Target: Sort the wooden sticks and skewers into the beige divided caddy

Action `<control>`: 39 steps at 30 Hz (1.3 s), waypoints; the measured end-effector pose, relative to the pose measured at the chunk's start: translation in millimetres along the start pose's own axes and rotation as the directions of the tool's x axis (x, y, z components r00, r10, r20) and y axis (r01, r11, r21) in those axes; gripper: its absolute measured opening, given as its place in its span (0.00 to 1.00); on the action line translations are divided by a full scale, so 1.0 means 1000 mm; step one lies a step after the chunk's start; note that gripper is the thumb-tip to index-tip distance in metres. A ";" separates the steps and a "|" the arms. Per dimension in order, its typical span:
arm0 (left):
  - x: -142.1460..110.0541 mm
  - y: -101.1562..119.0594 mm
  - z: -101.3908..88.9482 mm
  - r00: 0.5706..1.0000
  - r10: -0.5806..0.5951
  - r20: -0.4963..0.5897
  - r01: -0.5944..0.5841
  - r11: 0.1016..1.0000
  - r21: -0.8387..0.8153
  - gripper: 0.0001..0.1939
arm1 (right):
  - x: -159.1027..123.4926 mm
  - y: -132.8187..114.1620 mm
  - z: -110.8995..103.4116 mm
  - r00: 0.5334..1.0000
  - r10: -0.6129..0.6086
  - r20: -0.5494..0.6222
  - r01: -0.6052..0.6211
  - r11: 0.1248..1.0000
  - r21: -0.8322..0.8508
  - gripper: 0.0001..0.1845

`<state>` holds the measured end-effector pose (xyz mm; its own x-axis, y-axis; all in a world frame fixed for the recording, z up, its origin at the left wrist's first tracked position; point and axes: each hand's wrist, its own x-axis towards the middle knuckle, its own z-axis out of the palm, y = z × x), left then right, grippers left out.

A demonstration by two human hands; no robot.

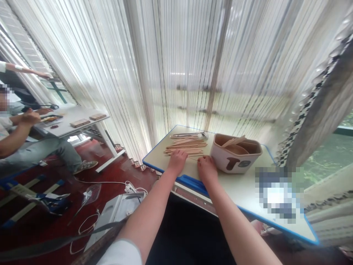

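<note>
A pile of thin wooden chopsticks lies across the far left part of the small table. My left hand rests at the near edge of this pile, its fingers bent and closed. My right hand, also closed, is beside the near left corner of a light bin. Between the two hands runs a single thin chopstick, apparently gripped at both ends. Several wooden pieces and a brown rounded piece are inside the bin. Metal utensils lie behind the pile.
The pale tabletop has a blue rim. A pixelated patch covers something at its right. Curtains hang close behind. At left, a person sits at another table. Cables and an open box lie on the floor.
</note>
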<state>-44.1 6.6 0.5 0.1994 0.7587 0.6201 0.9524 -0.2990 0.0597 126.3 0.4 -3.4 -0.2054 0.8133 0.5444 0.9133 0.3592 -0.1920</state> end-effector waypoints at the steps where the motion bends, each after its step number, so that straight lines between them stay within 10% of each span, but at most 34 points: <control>1: 0.000 0.001 -0.002 1.000 0.014 -0.012 -0.014 1.000 -0.004 0.07 | -0.002 0.001 -0.006 1.000 -0.003 0.020 0.003 1.000 0.013 0.10; 5: 0.001 0.012 -0.012 0.989 0.120 -0.090 -0.125 0.991 -0.052 0.09 | -0.011 0.014 -0.049 0.996 -0.063 0.059 0.049 0.976 0.213 0.10; 11: 0.024 0.067 -0.039 0.926 0.098 -0.363 -0.211 0.935 -0.285 0.12 | -0.013 0.031 -0.164 0.976 0.007 -0.219 0.115 0.835 0.538 0.07; 19: 0.092 0.155 -0.092 0.843 0.073 -0.533 -0.382 0.779 -0.497 0.12 | -0.007 0.029 -0.270 0.860 -0.118 -0.497 0.322 0.880 0.348 0.08; 28: 0.138 0.166 -0.082 0.904 0.080 -0.421 -0.348 0.709 -0.613 0.13 | 0.028 0.059 -0.261 0.819 0.031 -0.573 0.188 0.929 0.320 0.09; 32: 0.127 0.153 -0.060 0.934 -0.137 -0.329 -0.143 0.702 -0.698 0.15 | 0.041 0.072 -0.245 0.850 0.081 -0.521 0.117 0.934 0.336 0.10; 39: 0.121 0.147 -0.035 0.998 -0.039 -0.039 0.004 0.748 -0.664 0.13 | 0.042 0.075 -0.223 0.930 0.158 -0.331 -0.022 0.924 0.381 0.09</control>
<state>112.4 34.1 111.3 0.1529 0.7470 0.6470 0.5598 -0.6050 0.5662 264.8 -40.2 186.9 0.0700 0.6618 0.7464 0.7144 0.4890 -0.5005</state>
